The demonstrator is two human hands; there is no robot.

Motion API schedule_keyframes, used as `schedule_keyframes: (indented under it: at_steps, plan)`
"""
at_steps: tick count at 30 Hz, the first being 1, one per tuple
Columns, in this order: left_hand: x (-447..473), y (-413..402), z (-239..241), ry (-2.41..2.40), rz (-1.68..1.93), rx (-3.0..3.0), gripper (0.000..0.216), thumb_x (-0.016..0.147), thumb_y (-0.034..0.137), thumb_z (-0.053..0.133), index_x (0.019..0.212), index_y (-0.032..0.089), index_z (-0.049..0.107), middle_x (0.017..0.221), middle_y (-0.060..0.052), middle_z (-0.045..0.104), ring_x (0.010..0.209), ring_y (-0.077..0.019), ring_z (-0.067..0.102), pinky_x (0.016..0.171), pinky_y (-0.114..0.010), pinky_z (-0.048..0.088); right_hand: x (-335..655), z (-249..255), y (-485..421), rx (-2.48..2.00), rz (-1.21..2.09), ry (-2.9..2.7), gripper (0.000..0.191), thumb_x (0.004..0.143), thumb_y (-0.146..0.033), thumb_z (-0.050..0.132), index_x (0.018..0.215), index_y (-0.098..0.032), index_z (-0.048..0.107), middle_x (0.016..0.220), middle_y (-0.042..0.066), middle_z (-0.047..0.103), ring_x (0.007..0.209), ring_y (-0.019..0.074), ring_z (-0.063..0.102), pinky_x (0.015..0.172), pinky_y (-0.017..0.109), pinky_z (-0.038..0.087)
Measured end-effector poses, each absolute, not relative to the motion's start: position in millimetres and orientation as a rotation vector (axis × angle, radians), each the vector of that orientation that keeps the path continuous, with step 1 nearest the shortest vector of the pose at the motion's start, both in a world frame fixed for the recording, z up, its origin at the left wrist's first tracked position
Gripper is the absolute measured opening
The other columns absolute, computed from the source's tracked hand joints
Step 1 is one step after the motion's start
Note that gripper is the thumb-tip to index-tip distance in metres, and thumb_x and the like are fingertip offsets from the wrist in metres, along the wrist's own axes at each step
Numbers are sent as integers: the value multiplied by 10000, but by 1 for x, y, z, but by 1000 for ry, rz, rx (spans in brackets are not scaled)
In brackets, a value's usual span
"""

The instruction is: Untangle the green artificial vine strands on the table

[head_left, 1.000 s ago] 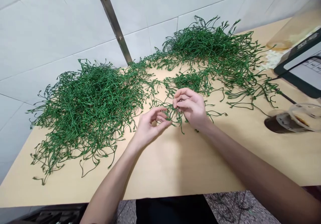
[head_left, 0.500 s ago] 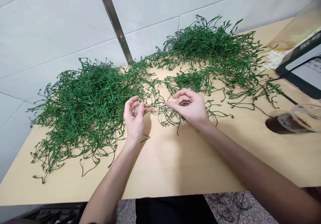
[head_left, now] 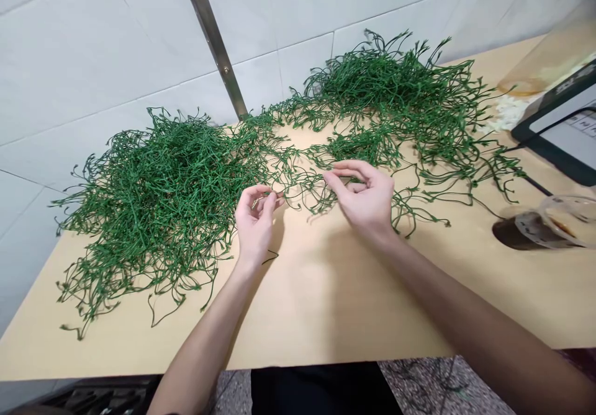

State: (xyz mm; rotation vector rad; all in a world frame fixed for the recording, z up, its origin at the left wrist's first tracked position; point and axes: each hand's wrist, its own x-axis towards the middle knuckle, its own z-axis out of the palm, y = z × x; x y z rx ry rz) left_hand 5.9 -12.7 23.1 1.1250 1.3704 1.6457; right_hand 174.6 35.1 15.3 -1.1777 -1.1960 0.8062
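Two heaps of thin green plastic stems lie on a pale wooden table (head_left: pixel 335 303): a large left heap (head_left: pixel 158 185) and a right heap (head_left: pixel 400 98). A loose tangle of stems (head_left: pixel 307 185) lies between my hands. My left hand (head_left: pixel 254 223) pinches one thin green stem (head_left: pixel 282 201) between thumb and fingertips. My right hand (head_left: pixel 365 198) hovers over the tangle, its fingers curled and its thumb and forefinger apart; stems trail beneath it. I cannot tell whether it grips any of them.
A clear plastic cup of dark drink (head_left: pixel 540 223) stands at the right. Behind it sit a black-framed device (head_left: pixel 563 136) with a cable and a clear bag (head_left: pixel 544 61). A metal bracket (head_left: pixel 216 46) runs down the white tiled wall.
My hands have parted. The left hand moved left with a single stem pulled from the tangle. The right hand rose slightly and shifted right, and its fingers loosened.
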Motion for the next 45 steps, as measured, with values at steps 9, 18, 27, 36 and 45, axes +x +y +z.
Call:
schedule_keyframes:
  at_steps: [9,18,27,36,45]
  plan:
    - [9,-16,21,1516,1497,1247,130,783,249,701,865,180,626,874,-34,691,823,-154,700,795,-290,567,177,25,27,-1129,524,-1124,202,872,-412,647,959,-230,654,952,91,685,434,96,459,352,284,288]
    - [12,-19,22,1434,1485,1395,81,824,235,671,888,188,649,910,-43,712,875,-159,697,831,-293,569,173,16,28,-900,331,-1707,80,869,-249,610,896,-248,685,928,86,716,887,262,662,833,453,544]
    - [15,-22,21,1322,1390,1471,168,856,245,658,1018,212,625,1002,-55,687,895,-169,711,789,-292,579,176,-4,38,-1062,352,-2053,377,849,-230,605,1218,-150,612,1056,141,720,1006,310,608,908,464,496]
    - [2,-16,17,1580,1167,1900,328,742,220,759,1041,224,623,956,-41,664,870,-183,621,796,-324,515,180,-6,45,-1287,291,-1929,182,868,-175,532,971,-206,678,938,102,725,900,294,605,812,432,449]
    - [1,-19,15,1507,809,2154,110,880,153,603,965,193,660,831,-29,647,718,-146,587,685,-265,485,181,-8,50,-1252,311,-1728,137,832,-170,576,929,-208,665,872,70,709,810,252,637,762,394,505]
